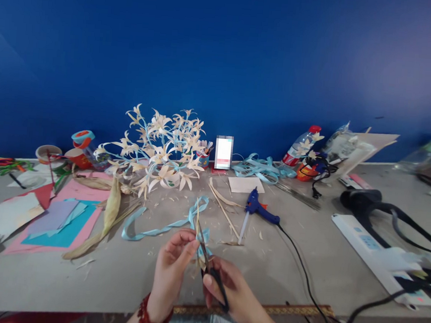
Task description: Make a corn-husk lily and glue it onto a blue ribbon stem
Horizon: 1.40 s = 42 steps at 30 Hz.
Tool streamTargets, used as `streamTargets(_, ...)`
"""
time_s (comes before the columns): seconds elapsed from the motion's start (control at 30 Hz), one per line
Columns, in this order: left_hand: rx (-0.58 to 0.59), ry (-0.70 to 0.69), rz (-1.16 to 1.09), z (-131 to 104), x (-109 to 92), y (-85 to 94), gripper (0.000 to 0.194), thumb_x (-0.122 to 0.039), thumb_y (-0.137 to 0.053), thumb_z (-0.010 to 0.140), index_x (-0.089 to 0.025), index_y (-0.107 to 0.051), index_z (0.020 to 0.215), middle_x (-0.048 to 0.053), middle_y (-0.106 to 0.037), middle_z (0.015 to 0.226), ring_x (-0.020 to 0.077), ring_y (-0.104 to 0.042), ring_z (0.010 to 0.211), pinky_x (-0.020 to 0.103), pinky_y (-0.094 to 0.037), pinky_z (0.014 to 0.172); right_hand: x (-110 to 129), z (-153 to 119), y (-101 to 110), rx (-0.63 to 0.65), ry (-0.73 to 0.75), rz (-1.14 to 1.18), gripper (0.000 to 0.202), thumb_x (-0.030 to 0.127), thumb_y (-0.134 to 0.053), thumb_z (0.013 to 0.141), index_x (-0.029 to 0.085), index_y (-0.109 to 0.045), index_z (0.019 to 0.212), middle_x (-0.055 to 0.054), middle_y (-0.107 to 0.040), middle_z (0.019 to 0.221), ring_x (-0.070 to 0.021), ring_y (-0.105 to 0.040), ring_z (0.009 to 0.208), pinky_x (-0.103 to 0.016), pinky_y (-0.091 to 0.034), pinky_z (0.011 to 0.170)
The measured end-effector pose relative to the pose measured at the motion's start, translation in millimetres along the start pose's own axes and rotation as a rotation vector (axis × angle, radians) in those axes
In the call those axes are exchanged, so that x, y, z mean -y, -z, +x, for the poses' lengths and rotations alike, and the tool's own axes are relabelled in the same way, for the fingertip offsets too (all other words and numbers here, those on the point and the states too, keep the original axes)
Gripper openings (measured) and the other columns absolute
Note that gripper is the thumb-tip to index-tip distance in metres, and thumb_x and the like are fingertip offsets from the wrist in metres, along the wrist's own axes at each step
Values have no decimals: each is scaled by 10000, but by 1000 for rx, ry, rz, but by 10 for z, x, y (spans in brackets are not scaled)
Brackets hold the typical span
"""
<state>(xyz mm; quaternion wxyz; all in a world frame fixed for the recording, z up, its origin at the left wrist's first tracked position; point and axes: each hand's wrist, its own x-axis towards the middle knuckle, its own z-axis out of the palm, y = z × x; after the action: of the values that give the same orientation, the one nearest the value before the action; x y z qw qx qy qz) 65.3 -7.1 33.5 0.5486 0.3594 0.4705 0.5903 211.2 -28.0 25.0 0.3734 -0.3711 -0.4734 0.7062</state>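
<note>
Near the front of the table, my right hand (pixel 224 281) grips scissors (pixel 218 283) by their black handles, blades pointing up and away. My left hand (pixel 178 255) is closed in a pinch beside the blades. A thin pale strip (pixel 198 216), resembling dried corn husk, rises from its fingertips; its lower end is hidden. Light blue ribbon (pixel 173 225) curls on the table just beyond the hands, and part of it lies behind the blades. Small husk scraps are scattered around.
White husk flowers on blue stems (pixel 164 147) stand at the back. A blue glue gun (pixel 258 208) lies right of my hands, its cord running toward the front edge. Coloured paper (pixel 61 224) and dried husks (pixel 112 205) lie left. A power strip (pixel 368 253) is far right.
</note>
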Motion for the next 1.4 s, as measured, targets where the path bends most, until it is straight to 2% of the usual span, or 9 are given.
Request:
streamTargets(0.2, -29, 43, -69, 9, -18, -38, 159, -303, -772, 752, -178, -675, 767, 2, -659, 770, 124, -572, 726, 215, -453, 710, -2, 2, -8, 22, -17, 12, 558, 722, -626, 738, 189, -461, 738, 69, -435, 555, -72, -432, 453, -196, -329, 461)
streamTargets(0.43, 35, -2, 30, 29, -27, 1, 143, -293, -754, 770, -169, -685, 785, 30, -673, 801, 153, -587, 756, 242, -466, 715, 18, 11, 13, -24, -29, -44, 535, 689, -650, 739, 186, -470, 764, 56, -429, 627, -88, -458, 500, -206, -383, 477)
streamTargets(0.6, 31, -14, 44, 18, -30, -2, 146, -299, -749, 773, -168, -685, 784, 29, -673, 790, 150, -583, 740, 238, -463, 693, 36, 11, 19, -15, -21, -122, 525, 684, -625, 765, 183, -472, 776, 51, -429, 652, -92, -444, 529, -216, -396, 508)
streamTargets(0.87, 22, 11, 11, 10, -58, -32, 150, -297, -762, 758, -172, -679, 767, 15, -664, 775, 139, -580, 735, 227, -462, 698, 36, -9, 17, -32, 9, -212, 545, 719, -576, 777, 202, -416, 712, 62, -417, 572, -86, -412, 495, -209, -316, 468)
streamTargets(1.1, 65, 63, -36, 22, -59, -9, 158, -303, -735, 788, -168, -655, 776, 13, -650, 752, 129, -554, 686, 229, -442, 678, -49, 13, 23, -56, 0, -242, 550, 719, -570, 783, 218, -366, 679, 80, -403, 502, -65, -384, 412, -194, -274, 402)
streamTargets(1.4, 157, 98, -37, 31, -138, 30, 159, -286, -735, 791, -160, -643, 757, 15, -629, 738, 136, -539, 699, 242, -427, 696, 78, 15, 94, 91, -62, -119, 612, 777, -618, 675, 206, -407, 742, 70, -455, 542, -89, -472, 443, -198, -345, 438)
